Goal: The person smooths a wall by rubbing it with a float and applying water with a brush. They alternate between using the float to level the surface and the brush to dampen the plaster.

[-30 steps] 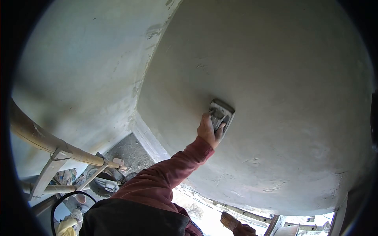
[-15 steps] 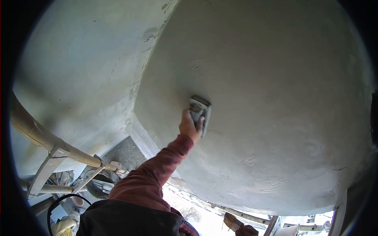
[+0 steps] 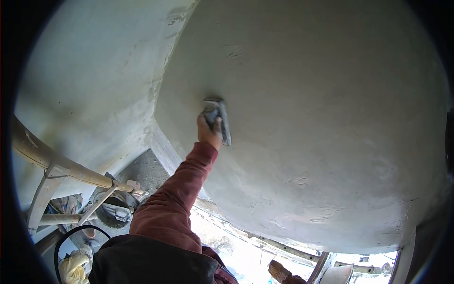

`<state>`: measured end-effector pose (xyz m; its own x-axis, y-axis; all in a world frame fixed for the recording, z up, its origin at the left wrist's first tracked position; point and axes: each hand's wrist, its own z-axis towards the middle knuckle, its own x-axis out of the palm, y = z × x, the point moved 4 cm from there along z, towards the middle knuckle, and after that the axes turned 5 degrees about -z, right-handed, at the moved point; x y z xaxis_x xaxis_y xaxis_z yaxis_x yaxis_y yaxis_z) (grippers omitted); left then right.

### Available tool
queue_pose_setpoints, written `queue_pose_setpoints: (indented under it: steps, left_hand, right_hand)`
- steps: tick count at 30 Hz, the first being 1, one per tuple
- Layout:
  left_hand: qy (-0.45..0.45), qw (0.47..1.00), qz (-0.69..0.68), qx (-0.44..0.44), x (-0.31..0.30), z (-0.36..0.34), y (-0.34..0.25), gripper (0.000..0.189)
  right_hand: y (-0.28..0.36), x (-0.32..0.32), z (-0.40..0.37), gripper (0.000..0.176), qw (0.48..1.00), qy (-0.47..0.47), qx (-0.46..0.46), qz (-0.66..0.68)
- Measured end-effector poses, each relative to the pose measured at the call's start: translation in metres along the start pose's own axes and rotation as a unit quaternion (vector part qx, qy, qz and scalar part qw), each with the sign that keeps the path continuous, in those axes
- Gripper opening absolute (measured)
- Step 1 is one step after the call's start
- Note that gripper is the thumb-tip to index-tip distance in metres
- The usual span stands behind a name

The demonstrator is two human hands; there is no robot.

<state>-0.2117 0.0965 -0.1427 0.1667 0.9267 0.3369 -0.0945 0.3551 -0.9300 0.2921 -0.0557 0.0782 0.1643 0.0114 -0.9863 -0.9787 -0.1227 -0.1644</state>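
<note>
My left hand (image 3: pixel 209 132), at the end of a red sleeve, grips a grey plastering float (image 3: pixel 222 124). The float lies against the grey plastered wall (image 3: pixel 302 118), near the corner with the paler wall on the left. At the bottom edge, my right hand (image 3: pixel 294 279) is partly cut off from view. It holds a brush (image 3: pixel 278 270) with brown bristles pointing up and left, apart from the wall. Shallow marks show on the lower part of the plaster.
Wooden poles with cross-pieces, resembling a ladder (image 3: pixel 71 165), run along the left side. Beyond them stands a dark bucket (image 3: pixel 116 218) with tools in or on it. A yellowish cloth or bag (image 3: pixel 74 269) lies lower left. A bright opening with a metal bar (image 3: pixel 288 248) lies below the wall.
My left hand and the float have moved left and up across the wall, closer to the corner. The view has shifted slightly. My right hand still holds the brush.
</note>
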Motion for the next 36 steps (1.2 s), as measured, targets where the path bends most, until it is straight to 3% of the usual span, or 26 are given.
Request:
queue_pose_setpoints:
  steps: [1, 3, 5, 7, 8, 10, 11, 13, 15, 17, 19, 21, 23, 24, 26, 27, 28, 29, 30, 31, 32, 33, 35, 36]
  left_hand:
    - [-0.043, 0.983, -0.072, -0.163, -0.005, 0.008, 0.023, 0.047]
    - [-0.074, 0.968, -0.086, -0.223, 0.003, -0.023, 0.036, 0.047]
    - [0.004, 0.980, -0.148, -0.133, 0.028, -0.083, -0.005, 0.045]
    - [0.117, 0.993, 0.009, 0.004, 0.038, -0.155, -0.019, 0.044]
    - [0.114, 0.993, 0.012, -0.003, 0.036, -0.160, -0.011, 0.044]
    - [-0.034, 0.967, -0.149, -0.205, 0.032, -0.152, 0.022, 0.045]
    - [-0.068, 0.964, -0.087, -0.241, 0.023, -0.128, 0.034, 0.043]
    - [-0.079, 0.929, -0.182, -0.314, 0.016, -0.073, 0.002, 0.038]
    - [-0.054, 0.979, -0.118, -0.160, 0.031, -0.054, -0.029, 0.041]
    - [0.064, 0.997, -0.043, -0.005, 0.040, -0.097, -0.053, 0.046]
    - [0.124, 0.992, 0.009, 0.015, 0.037, -0.162, -0.011, 0.051]
    - [0.037, 0.980, -0.046, -0.188, 0.023, -0.166, 0.032, 0.044]
    - [-0.008, 0.945, -0.134, -0.299, 0.021, -0.136, 0.045, 0.040]
    - [-0.047, 0.927, -0.185, -0.323, 0.029, -0.117, 0.005, 0.035]
    - [-0.023, 0.990, -0.094, -0.097, 0.051, -0.121, -0.042, 0.040]
    - [0.071, 0.996, -0.036, -0.038, 0.058, -0.143, -0.063, 0.046]
    - [0.223, 0.971, -0.024, -0.085, 0.060, -0.177, -0.072, 0.050]
    - [0.314, 0.944, -0.004, 0.097, 0.057, -0.212, -0.070, 0.051]
    - [0.388, 0.914, 0.018, 0.116, 0.047, -0.253, -0.059, 0.048]
    - [0.516, 0.857, -0.007, 0.000, 0.029, -0.279, -0.057, 0.046]
    - [0.507, 0.837, -0.093, -0.185, 0.009, -0.306, -0.045, 0.044]
    - [0.480, 0.780, -0.170, -0.364, -0.008, -0.325, -0.033, 0.042]
    - [0.351, 0.625, -0.278, -0.640, -0.039, -0.325, -0.038, 0.039]
    - [0.392, 0.576, -0.319, -0.643, -0.047, -0.325, -0.043, 0.044]
  right_hand:
    - [-0.005, 0.004, -0.005, 0.035, 1.000, 0.003, 0.009, 0.014]
    - [-0.011, 0.010, -0.011, 0.035, 0.999, 0.005, 0.023, 0.042]
    - [-0.014, 0.012, -0.012, 0.036, 0.997, 0.008, 0.026, 0.068]
    - [-0.022, 0.012, -0.014, 0.038, 0.996, 0.019, 0.025, 0.087]
    - [-0.029, 0.011, -0.017, 0.038, 0.995, 0.024, 0.027, 0.094]
    - [-0.043, 0.009, -0.020, 0.039, 0.992, 0.017, 0.036, 0.117]
    - [-0.050, 0.011, -0.023, 0.040, 0.990, 0.012, 0.043, 0.133]
    - [-0.057, 0.020, -0.032, 0.041, 0.984, 0.008, 0.057, 0.168]
    - [-0.049, 0.026, -0.027, 0.040, 0.989, -0.014, 0.033, 0.141]
    - [-0.039, 0.021, -0.021, 0.039, 0.994, -0.073, -0.032, 0.075]
    - [-0.026, 0.015, -0.008, 0.039, 0.983, -0.150, -0.103, 0.013]
    - [-0.015, 0.010, 0.002, 0.039, 0.957, -0.234, -0.165, -0.047]
    - [-0.006, 0.012, 0.010, 0.039, 0.940, -0.274, -0.192, -0.074]
    - [-0.002, 0.015, 0.013, 0.032, 0.943, -0.272, -0.191, -0.006]
    - [0.007, 0.019, 0.021, 0.020, 0.938, -0.264, -0.188, 0.125]
    - [0.011, 0.018, 0.025, 0.015, 0.929, -0.259, -0.186, 0.186]
    - [0.014, 0.015, 0.029, 0.012, 0.917, -0.254, -0.184, 0.246]
    - [0.018, 0.012, 0.032, 0.013, 0.901, -0.251, -0.180, 0.304]
    - [0.022, 0.008, 0.036, 0.017, 0.881, -0.250, -0.175, 0.360]
    - [0.024, 0.003, 0.041, 0.023, 0.858, -0.251, -0.170, 0.416]
    - [0.026, -0.001, 0.045, 0.029, 0.831, -0.251, -0.160, 0.470]
    - [0.028, -0.002, 0.048, 0.036, 0.800, -0.250, -0.147, 0.525]
    - [0.039, 0.008, 0.055, 0.039, 0.743, -0.135, -0.055, 0.653]
    - [0.045, 0.018, 0.058, 0.042, 0.740, -0.099, -0.034, 0.664]
